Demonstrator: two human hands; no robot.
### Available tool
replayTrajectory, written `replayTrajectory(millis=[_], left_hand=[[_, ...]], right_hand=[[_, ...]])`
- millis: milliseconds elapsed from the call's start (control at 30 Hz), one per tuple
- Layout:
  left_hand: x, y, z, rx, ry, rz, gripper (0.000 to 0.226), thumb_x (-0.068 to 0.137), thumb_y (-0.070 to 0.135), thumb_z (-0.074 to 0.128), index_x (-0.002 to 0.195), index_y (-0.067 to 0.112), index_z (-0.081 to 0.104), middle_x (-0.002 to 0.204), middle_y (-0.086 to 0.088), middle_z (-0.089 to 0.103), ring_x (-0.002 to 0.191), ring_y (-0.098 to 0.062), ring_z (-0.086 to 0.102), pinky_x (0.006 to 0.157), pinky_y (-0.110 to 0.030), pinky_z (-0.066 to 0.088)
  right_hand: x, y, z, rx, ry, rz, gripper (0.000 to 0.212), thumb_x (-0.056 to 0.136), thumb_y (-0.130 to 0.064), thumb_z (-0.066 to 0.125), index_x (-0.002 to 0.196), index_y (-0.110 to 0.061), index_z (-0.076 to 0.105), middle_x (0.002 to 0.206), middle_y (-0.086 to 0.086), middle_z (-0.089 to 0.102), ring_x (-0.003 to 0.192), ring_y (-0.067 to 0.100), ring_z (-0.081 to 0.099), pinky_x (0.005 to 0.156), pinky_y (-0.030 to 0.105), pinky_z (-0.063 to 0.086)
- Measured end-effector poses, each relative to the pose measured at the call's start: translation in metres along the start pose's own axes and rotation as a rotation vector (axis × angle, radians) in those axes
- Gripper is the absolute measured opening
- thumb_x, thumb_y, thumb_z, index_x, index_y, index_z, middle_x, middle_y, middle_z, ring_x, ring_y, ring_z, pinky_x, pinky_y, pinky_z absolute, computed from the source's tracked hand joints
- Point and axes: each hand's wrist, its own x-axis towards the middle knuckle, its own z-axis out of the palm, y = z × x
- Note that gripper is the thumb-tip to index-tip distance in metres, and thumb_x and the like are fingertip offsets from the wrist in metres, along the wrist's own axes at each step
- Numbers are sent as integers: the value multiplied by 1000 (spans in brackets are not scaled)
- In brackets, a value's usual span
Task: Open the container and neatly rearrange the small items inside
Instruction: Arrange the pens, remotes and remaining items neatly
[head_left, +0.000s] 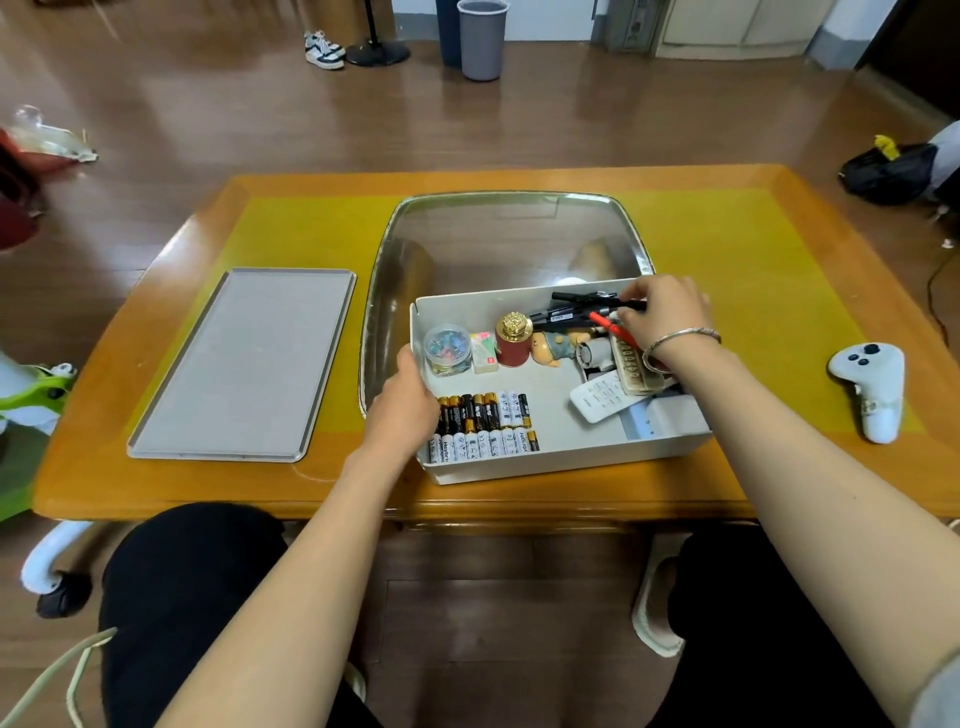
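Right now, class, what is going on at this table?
A person is tidying an open white box on the table. The left hand grips the box's left wall beside two neat rows of batteries. The right hand holds black pens at the far right corner. The lid lies to the left.

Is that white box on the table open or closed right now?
Open. The white box has no lid on it, so its batteries show from above, and the grey lid lies flat on the table beside it.
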Motion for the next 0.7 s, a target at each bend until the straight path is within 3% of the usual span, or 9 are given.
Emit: replayTrajectory(millis=[133, 300, 500, 700], left_hand=[[0, 1, 0, 22, 3, -13, 52, 94, 13, 51, 139, 15, 24, 118, -11, 61, 98, -27, 62, 73, -43, 55], [-1, 0, 3, 32, 13, -20, 55, 94, 13, 51, 141, 15, 23, 118, -10, 61, 95, -25, 63, 70, -41, 56], [-1, 0, 4, 35, 26, -22, 56, 95, 13, 50, 143, 16, 21, 118, -9, 61, 96, -25, 63, 75, -46, 57], [-1, -2, 5, 24, 34, -26, 57, 95, 14, 50, 144, 18, 21, 117, -8, 61, 94, -24, 62, 73, -44, 57]], right_hand=[[11, -4, 0, -76, -34, 8, 20, 87, -26, 62, 106, -24, 69, 115, 6, 65, 112, 31, 53, 91, 38, 41], [11, -1, 4, -76, -126, 0, 11, 86, -31, 64, 92, -27, 71, 103, 4, 69, 105, 29, 55, 84, 35, 39], [23, 3, 7, 1, -8, 37, 24, 88, -31, 61, 109, -22, 64, 116, 6, 63, 117, 31, 47, 94, 41, 35], [33, -2, 15, 157, -110, 83, 18, 88, -34, 62, 102, -22, 60, 103, -2, 67, 109, 24, 54, 95, 39, 31]])
